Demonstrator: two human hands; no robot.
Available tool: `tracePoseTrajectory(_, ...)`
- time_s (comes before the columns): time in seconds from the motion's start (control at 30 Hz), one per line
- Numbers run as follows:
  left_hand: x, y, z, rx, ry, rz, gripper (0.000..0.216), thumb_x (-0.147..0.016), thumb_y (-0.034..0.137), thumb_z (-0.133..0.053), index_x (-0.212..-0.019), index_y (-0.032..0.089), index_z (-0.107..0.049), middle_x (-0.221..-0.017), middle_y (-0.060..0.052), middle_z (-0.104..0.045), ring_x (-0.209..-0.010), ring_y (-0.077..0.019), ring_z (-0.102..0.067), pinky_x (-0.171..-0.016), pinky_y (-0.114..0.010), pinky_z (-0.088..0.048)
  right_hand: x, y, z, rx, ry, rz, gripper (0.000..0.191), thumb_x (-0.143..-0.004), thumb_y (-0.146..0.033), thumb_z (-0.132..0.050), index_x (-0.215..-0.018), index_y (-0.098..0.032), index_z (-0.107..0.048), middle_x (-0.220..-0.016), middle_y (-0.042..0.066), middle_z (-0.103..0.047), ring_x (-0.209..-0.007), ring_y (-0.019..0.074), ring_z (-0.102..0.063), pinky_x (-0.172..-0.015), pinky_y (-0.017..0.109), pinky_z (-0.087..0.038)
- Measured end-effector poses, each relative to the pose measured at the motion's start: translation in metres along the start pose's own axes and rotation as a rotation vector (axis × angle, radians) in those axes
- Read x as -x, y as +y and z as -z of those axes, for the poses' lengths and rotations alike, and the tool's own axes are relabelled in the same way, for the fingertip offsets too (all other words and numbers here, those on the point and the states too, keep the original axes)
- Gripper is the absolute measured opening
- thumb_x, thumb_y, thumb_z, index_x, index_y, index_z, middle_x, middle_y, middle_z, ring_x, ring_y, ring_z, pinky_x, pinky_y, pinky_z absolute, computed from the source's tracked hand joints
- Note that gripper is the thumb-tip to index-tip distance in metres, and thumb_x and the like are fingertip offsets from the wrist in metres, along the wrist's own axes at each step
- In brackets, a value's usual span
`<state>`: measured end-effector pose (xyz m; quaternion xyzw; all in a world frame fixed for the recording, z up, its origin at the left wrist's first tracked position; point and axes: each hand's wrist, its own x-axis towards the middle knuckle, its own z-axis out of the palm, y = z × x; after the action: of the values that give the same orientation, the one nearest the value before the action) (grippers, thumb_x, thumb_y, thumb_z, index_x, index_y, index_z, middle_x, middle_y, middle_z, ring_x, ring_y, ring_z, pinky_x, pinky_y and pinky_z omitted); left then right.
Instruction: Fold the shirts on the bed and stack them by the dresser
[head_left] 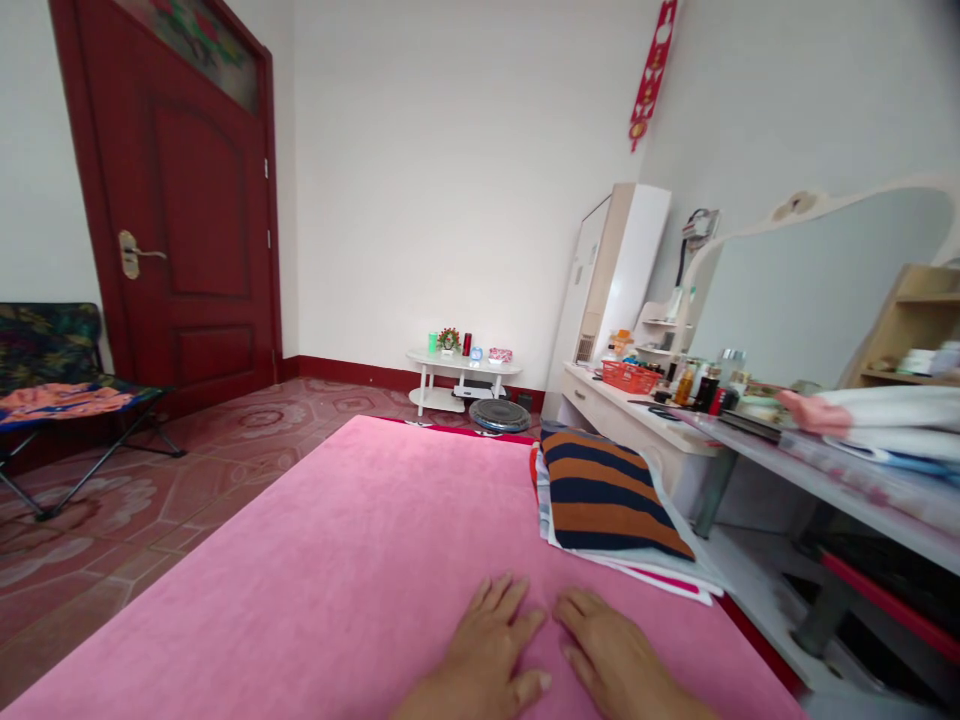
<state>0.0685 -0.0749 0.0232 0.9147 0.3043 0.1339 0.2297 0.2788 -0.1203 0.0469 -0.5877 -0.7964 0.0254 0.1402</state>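
Observation:
My left hand (491, 645) lies palm down on the pink bedspread (360, 560), its fingers apart and nothing in it. Close beside it, my right hand (611, 645) also rests palm down on the pink cloth, fingers stretched forward and holding nothing. The thumbs point toward each other with a small gap between them. Just beyond my right hand sits a stack of folded clothes, topped by a brown and navy striped garment (607, 490). White and red fabric edges show beneath it.
A dressing table (637, 405) with a mirror (817, 285), a red basket (630, 377) and several bottles runs along the right. A white low table (465, 366) stands past the bed's far end. To the left are a folding chair (52, 370) and a closed red door (199, 200).

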Motion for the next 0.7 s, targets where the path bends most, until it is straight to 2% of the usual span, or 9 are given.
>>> tracePoseTrajectory(0.07, -0.003, -0.006, -0.001, 0.000, -0.016, -0.019, 0.070, -0.082, 0.065, -0.046, -0.144, 0.033, -0.033, -0.155, -0.009, -0.015, -0.142, -0.0322, -0.011, -0.113, -0.055, -0.012, -0.027, 0.008, 0.026, 0.035, -0.044, -0.010, 0.022, -0.079, -0.020, -0.048, -0.075, -0.024, -0.069, -0.081, 0.004, -0.070, -0.079, 0.0201, -0.064, -0.073, 0.027, -0.045)
tracePoseTrajectory(0.1, -0.004, -0.009, -0.001, 0.000, -0.019, -0.031, 0.071, -0.082, 0.066, -0.046, -0.143, 0.033, -0.034, -0.155, -0.010, -0.016, -0.142, -0.0327, -0.011, -0.113, -0.055, -0.012, -0.043, 0.017, 0.040, 0.059, -0.028, -0.036, 0.025, -0.081, -0.022, -0.046, -0.069, -0.024, -0.067, -0.074, 0.003, -0.069, -0.074, 0.0192, -0.063, -0.070, 0.027, -0.044)
tracePoseTrajectory(0.17, -0.007, -0.014, -0.003, -0.001, -0.010, -0.058, 0.073, -0.081, 0.070, -0.043, -0.143, 0.031, -0.035, -0.154, -0.011, -0.019, -0.141, -0.0334, -0.013, -0.112, -0.056, -0.014, -0.080, 0.046, 0.065, 0.115, 0.076, -0.072, 0.026, -0.085, -0.026, -0.044, -0.076, -0.024, -0.068, -0.082, 0.003, -0.069, -0.081, 0.0193, -0.063, -0.072, 0.026, -0.043)
tracePoseTrajectory(0.27, -0.010, -0.020, -0.007, -0.011, 0.026, -0.085, 0.072, -0.081, 0.071, -0.041, -0.142, 0.031, -0.037, -0.153, -0.011, -0.022, -0.140, -0.0342, -0.017, -0.112, -0.056, -0.017, -0.130, 0.106, 0.087, 0.213, 0.275, -0.211, 0.026, -0.086, -0.028, -0.045, -0.100, -0.022, -0.066, -0.112, 0.006, -0.064, -0.103, 0.0215, -0.059, -0.088, 0.029, -0.042)
tracePoseTrajectory(0.37, -0.013, -0.022, -0.010, -0.026, 0.041, -0.080, 0.067, -0.083, 0.068, -0.040, -0.140, 0.033, -0.039, -0.152, -0.010, -0.025, -0.140, -0.0337, -0.020, -0.112, -0.056, -0.019, -0.160, 0.162, 0.086, 0.281, 0.306, -0.418, 0.051, -0.085, -0.035, -0.050, -0.131, -0.015, -0.048, -0.130, 0.015, -0.052, -0.113, 0.0268, -0.054, -0.097, 0.036, -0.039)
tracePoseTrajectory(0.43, -0.015, -0.022, -0.011, -0.036, 0.031, -0.053, 0.056, -0.089, 0.062, -0.036, -0.138, 0.035, -0.042, -0.152, -0.008, -0.026, -0.139, -0.0327, -0.023, -0.111, -0.055, -0.021, -0.168, 0.187, 0.078, 0.268, 0.254, -0.533, 0.061, -0.088, -0.043, -0.046, -0.139, -0.013, -0.038, -0.127, 0.019, -0.054, -0.111, 0.0299, -0.056, -0.094, 0.041, -0.041)
tracePoseTrajectory(0.5, -0.018, -0.020, -0.011, -0.041, 0.026, -0.019, 0.047, -0.094, 0.054, -0.031, -0.136, 0.037, -0.046, -0.151, -0.006, -0.028, -0.139, -0.0315, -0.024, -0.111, -0.055, -0.023, -0.169, 0.203, 0.070, 0.254, 0.230, -0.589, 0.058, -0.090, -0.044, -0.040, -0.140, -0.013, -0.038, -0.123, 0.019, -0.057, -0.109, 0.0306, -0.058, -0.090, 0.042, -0.043)
tracePoseTrajectory(0.6, -0.020, -0.018, -0.011, -0.043, 0.023, 0.010, 0.045, -0.096, 0.049, -0.029, -0.134, 0.036, -0.048, -0.150, -0.006, -0.030, -0.138, -0.0313, -0.026, -0.111, -0.055, -0.024, -0.167, 0.213, 0.065, 0.227, 0.212, -0.605, 0.042, -0.088, -0.035, -0.043, -0.124, -0.016, -0.056, -0.111, 0.015, -0.065, -0.102, 0.0283, -0.061, -0.085, 0.038, -0.045)
tracePoseTrajectory(0.7, -0.020, -0.020, -0.012, -0.036, 0.026, 0.002, 0.044, -0.096, 0.050, -0.030, -0.133, 0.036, -0.049, -0.150, -0.006, -0.031, -0.138, -0.0315, -0.026, -0.111, -0.055, -0.023, -0.162, 0.214, 0.069, 0.183, 0.159, -0.594, 0.024, -0.081, -0.027, -0.049, -0.091, -0.020, -0.070, -0.089, 0.010, -0.070, -0.088, 0.0256, -0.065, -0.077, 0.033, -0.047)
